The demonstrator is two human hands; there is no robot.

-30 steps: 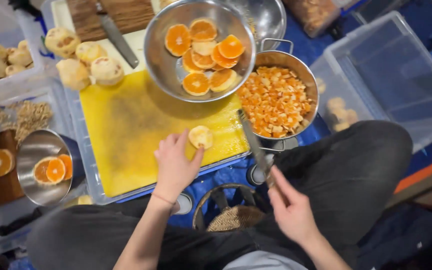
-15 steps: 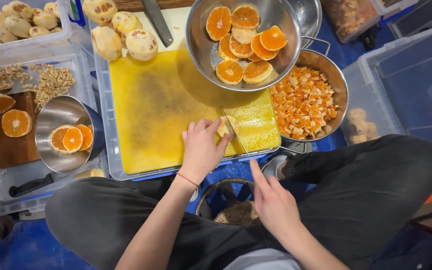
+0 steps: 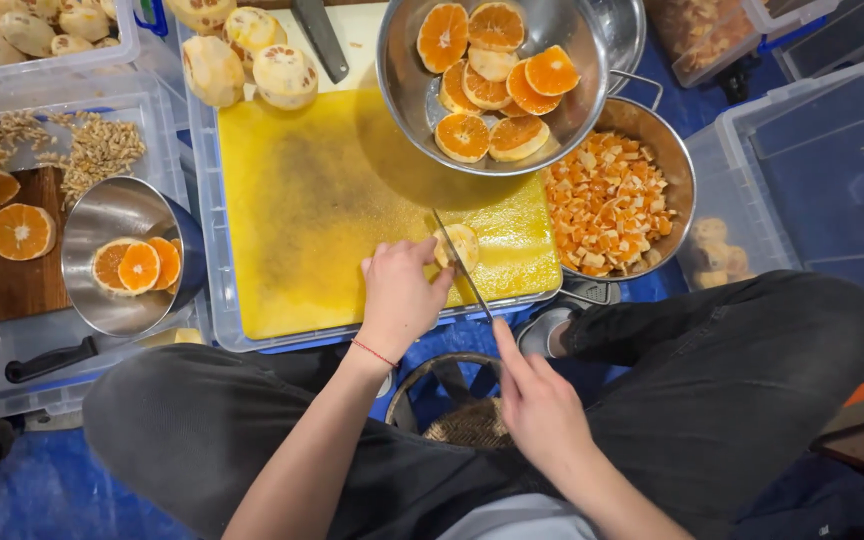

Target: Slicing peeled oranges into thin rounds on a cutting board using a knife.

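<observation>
My left hand pins the peeled orange half; right hand grips the knife. Keep fingertips curled back, blade vertical.

Single head cam; looks steeply down, close over yellow cutting board & lap.

- Cutting board: yellow plastic, wet, scuffed.
- Bowl: shiny metal.
- Knife: thin metal blade.
- Wooden board: dark, matt.
</observation>
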